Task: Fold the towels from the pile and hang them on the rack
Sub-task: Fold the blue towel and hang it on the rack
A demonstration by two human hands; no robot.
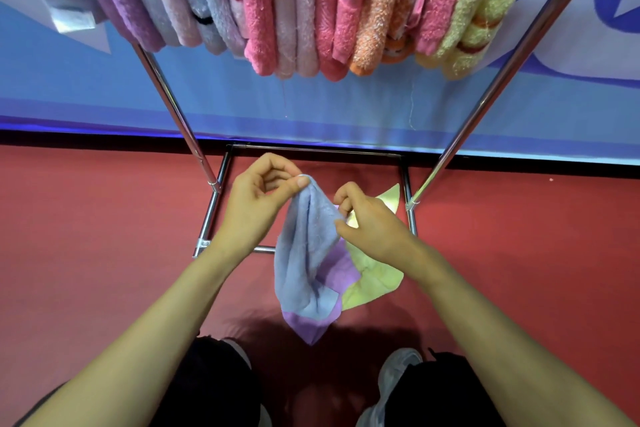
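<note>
While left hand (263,199) pinches corner of blue towel (306,253) and right hand (370,220) pinches its edge, towel hangs unfolded over purple towel (311,326) and yellow towel (374,279) on floor (104,253). Risk: thin fingertip pinch slips, towel drops; rack (512,55) looks crowded.

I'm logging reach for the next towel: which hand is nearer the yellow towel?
Right. The right hand overlaps the yellow towel in view; the left hand is across the blue towel, pinching its top corner.
</note>
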